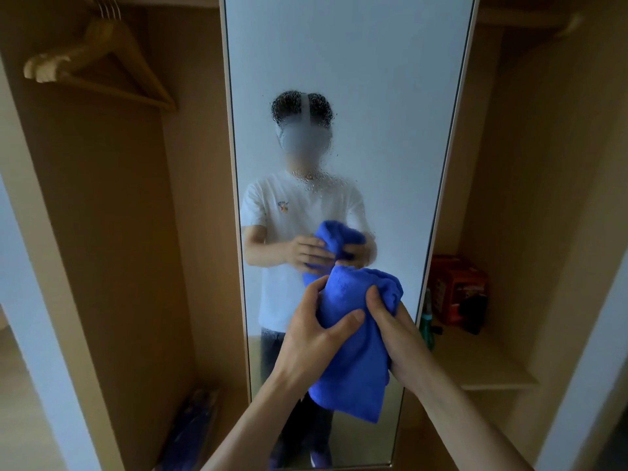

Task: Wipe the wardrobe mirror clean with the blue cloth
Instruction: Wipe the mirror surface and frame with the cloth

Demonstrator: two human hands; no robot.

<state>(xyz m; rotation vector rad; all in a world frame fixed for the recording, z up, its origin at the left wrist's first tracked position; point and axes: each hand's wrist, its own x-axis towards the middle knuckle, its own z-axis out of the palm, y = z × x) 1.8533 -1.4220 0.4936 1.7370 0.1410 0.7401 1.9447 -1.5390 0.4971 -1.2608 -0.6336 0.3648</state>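
Now both my left hand (311, 329) and right hand (390, 321) clutch the cloth (353, 341), bunching it into a wiping pad; mirror (346, 62) ahead, untouched.

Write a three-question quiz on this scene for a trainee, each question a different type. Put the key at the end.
1. True or false: the left hand alone holds the blue cloth.
2. Where do the wooden hangers hang? A) in the compartment left of the mirror; B) in the compartment right of it; C) on the mirror's frame.
3. Fill in the missing word: the red box stands on a shelf to the ___ of the mirror.

Key
1. False: the right hand grips it too.
2. A
3. right
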